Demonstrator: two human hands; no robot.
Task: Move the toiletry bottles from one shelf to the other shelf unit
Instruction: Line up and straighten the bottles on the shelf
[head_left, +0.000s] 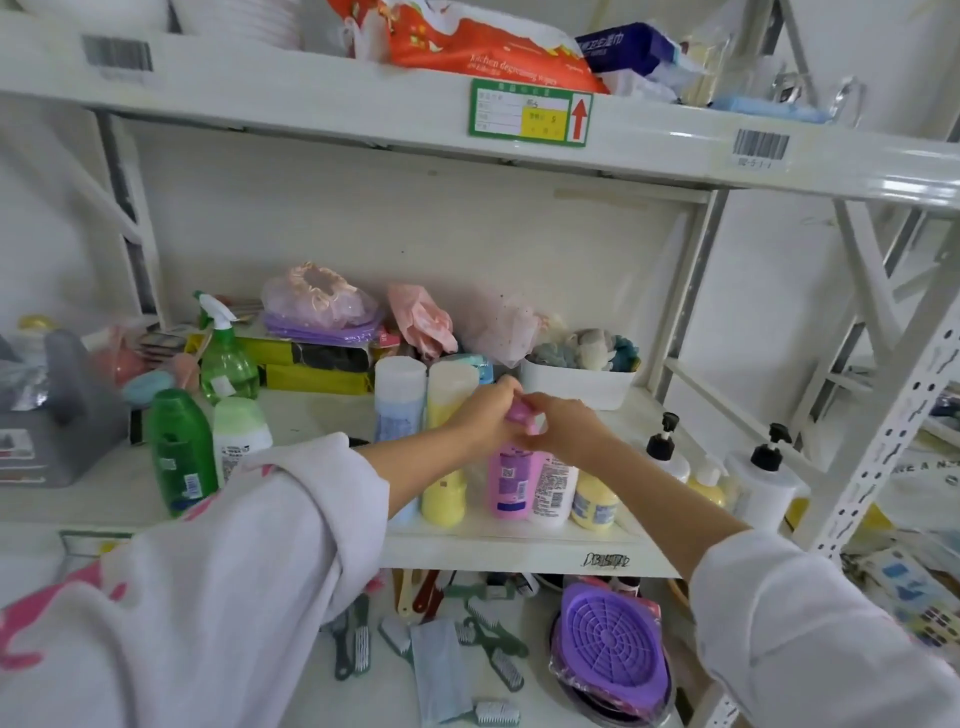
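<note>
A pink bottle (511, 483) stands upright near the front of the middle shelf (519, 545). My left hand (485, 415) and my right hand (563, 423) both close around its pink cap from either side. Pressed against it are a white bottle (555, 491) with a barcode and a pale yellow bottle (595, 501) on the right, and a yellow bottle (447, 496) on the left. Behind stand a blue-and-white bottle (399, 397) and a cream-topped yellow one (451, 387). A green bottle (182, 452) and a white bottle with a green cap (239, 434) stand at the left.
Pump bottles (763, 478) stand at the shelf's right end by the perforated upright (893, 415). A green spray bottle (226, 358), a white basket (576, 384) and a grey caddy (57, 415) sit further back. Brushes and a purple lid (613, 644) lie on the shelf below.
</note>
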